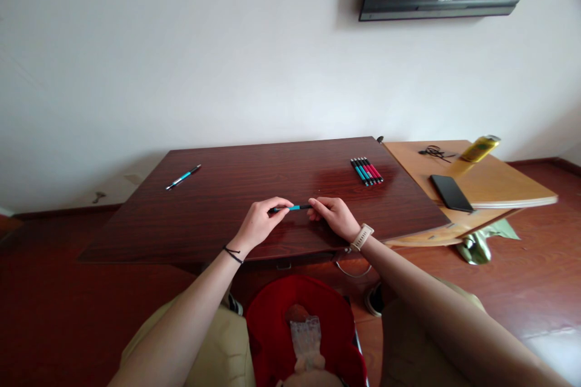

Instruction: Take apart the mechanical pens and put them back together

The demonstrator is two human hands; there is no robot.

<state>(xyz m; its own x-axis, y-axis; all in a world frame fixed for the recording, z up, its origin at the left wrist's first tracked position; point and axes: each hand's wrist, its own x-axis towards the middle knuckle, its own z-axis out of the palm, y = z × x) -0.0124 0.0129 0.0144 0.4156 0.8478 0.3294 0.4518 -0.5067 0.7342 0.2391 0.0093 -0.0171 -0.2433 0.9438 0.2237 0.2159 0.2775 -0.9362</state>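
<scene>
Pinching opposite ends, the left hand (261,222) and right hand (334,216) held a pen (295,207) roughly parallel to the worktop's (267,172) front edge. The right hand was nearer the right-edge pen row (367,171).

The held pen (295,207) is turquoise and black, the table (263,172) red-brown with dark grain, the can (480,149) yellow.

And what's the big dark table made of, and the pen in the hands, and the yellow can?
The dark table looks like glossy wood or wood-look laminate: it has streaky grain and soft reflections. The pen is probably plastic, blue and black, but too small to be sure. The yellow can is likely shiny metal, judging by its silvery rim.
</scene>
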